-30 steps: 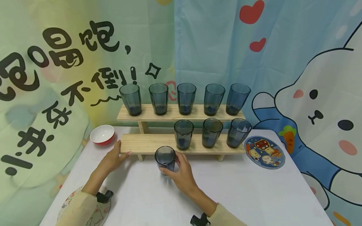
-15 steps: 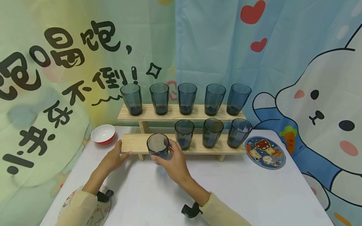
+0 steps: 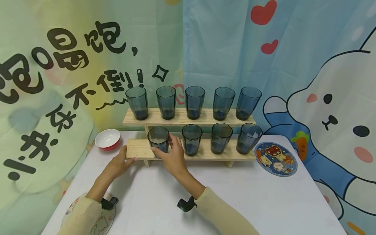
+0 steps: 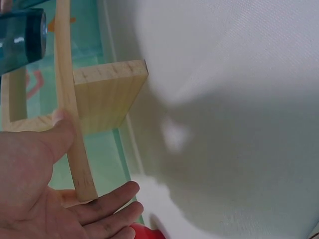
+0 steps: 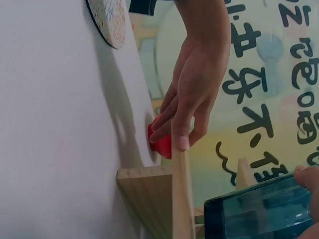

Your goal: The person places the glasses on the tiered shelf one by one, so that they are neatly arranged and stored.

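Note:
My right hand holds a blue-tinted drinking glass upright by its side, thumb and fingers around it. The glass is over the lower board of a two-tier wooden shelf, left of the other glasses there. A thin gap shows between the glass base and the board in the left wrist view. At the board's left end, my left hand grips the wood, its thumb on the front edge and fingers around the end. Three matching glasses stand on the lower board; several more line the upper one.
A red bowl with a white inside stands left of the shelf. A round patterned mat lies to the right, another under the left forearm. White cloth covers the table; a printed curtain hangs behind.
My right hand has carried the glass up from in front of the shelf, leftward and back, to over the lower board. The left hand stays on the board's end.

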Demonstrator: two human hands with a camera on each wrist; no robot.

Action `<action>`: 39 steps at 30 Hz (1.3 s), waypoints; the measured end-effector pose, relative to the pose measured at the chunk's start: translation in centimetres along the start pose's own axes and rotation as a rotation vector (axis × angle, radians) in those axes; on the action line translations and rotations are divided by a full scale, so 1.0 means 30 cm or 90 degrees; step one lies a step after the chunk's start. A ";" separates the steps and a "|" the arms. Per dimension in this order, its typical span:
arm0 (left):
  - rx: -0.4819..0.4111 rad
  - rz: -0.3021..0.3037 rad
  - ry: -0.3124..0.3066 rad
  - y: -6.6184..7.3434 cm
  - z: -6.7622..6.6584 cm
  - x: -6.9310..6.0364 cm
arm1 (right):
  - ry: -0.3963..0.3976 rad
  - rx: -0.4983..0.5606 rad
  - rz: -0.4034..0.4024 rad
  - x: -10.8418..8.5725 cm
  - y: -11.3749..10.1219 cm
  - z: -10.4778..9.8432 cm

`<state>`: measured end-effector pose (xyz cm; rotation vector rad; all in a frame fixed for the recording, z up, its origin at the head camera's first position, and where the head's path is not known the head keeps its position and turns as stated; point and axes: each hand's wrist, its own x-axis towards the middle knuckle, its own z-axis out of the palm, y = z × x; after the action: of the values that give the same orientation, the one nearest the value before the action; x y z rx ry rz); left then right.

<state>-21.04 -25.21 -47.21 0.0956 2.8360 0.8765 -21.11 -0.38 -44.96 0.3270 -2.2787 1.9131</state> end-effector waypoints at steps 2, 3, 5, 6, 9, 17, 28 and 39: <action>-0.002 0.000 0.001 0.000 0.000 -0.001 | 0.010 -0.001 0.000 0.012 0.009 0.007; -0.005 -0.001 0.000 0.000 0.000 -0.002 | 0.014 -0.002 -0.002 0.017 0.013 0.010; -0.007 -0.002 0.000 0.000 0.000 -0.003 | 0.023 -0.002 -0.005 0.025 0.023 0.015; -0.008 -0.002 0.001 0.000 0.001 -0.003 | 0.026 -0.002 -0.006 0.028 0.027 0.017; -0.008 -0.003 0.001 -0.003 0.003 -0.003 | 0.030 -0.007 0.000 0.034 0.037 0.025; -0.011 0.005 0.007 0.000 0.004 -0.009 | 0.045 -0.024 0.016 0.042 0.043 0.043; -0.014 0.008 0.004 0.005 0.005 -0.005 | 0.038 -0.060 0.025 0.041 0.054 0.045; -0.021 0.009 0.036 -0.025 0.037 0.006 | -0.094 -0.103 0.077 -0.047 0.065 -0.059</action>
<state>-21.03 -25.18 -48.56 0.0882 2.8755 0.9422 -20.29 1.78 -46.86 0.3266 -2.5851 1.7964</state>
